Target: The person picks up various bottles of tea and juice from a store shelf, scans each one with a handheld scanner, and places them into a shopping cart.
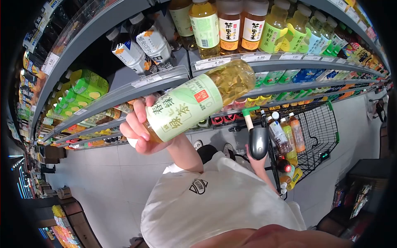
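Long grey shelves carrying rows of clear plastic bottles lie before the white-shirted person, and a black wire cart stands right on grey floor tiles, filled plastic bottles in its left end.

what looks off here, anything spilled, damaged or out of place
Nothing stands out as spilled or damaged. The green-labelled bottle is tilted, but the left hand holds it. The loose bottles in the shopping cart lie at mixed angles, which seems ordinary. The curved shelf edges are probably lens distortion.
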Tool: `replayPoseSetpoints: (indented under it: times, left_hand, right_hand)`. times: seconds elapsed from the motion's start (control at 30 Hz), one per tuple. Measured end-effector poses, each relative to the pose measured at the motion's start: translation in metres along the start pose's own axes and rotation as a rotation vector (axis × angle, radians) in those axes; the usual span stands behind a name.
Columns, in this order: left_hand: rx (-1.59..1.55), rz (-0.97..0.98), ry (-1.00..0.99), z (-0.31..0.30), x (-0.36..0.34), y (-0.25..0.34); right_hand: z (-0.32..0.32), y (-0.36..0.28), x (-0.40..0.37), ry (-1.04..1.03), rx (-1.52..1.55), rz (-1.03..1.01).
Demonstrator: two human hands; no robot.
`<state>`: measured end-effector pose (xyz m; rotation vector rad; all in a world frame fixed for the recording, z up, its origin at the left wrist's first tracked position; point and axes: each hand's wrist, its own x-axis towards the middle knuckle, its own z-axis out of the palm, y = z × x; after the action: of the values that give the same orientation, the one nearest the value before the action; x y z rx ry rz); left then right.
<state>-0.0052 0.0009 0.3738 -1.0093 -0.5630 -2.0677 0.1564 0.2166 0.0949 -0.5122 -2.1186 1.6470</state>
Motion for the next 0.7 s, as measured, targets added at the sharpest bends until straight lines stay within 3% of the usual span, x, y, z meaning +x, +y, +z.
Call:
replayPoseSetpoints:
  times: [0.07,0.13,0.2,0.3,0.33,0.5,0.7]
  left_hand:
    - [-0.198,-0.059,-0.029,-0.002,-0.003,-0.003]
    - [-0.217,-0.16,0.093,-0.002,-0.005,-0.003]
    - [-0.213,-0.263,0.274,0.005,-0.011,-0.006]
    - [-0.207,-0.326,0.336,0.007,-0.019,-0.014]
    - [-0.222,-0.34,0.339,0.009,-0.021,-0.018]
    - [-0.144,-0.449,0.544,0.016,-0.038,-0.04]
    - [-0.215,-0.536,0.578,0.028,-0.053,-0.05]
  right_hand:
    - [0.0,-0.075,0.022,-0.112,0.173,-0.081]
    - [0.003,-0.132,0.028,-0.005,0.402,-0.054]
    - [-0.009,-0.158,0.034,-0.127,0.277,-0.242]
    - [-0.027,-0.168,0.025,-0.244,-0.174,-0.516]
    - [-0.027,-0.184,0.018,-0.341,0.313,-0.24]
    - [-0.022,-0.185,0.012,-0.282,0.291,-0.347]
    - [-0.018,-0.178,0.011,-0.239,0.248,-0.52]
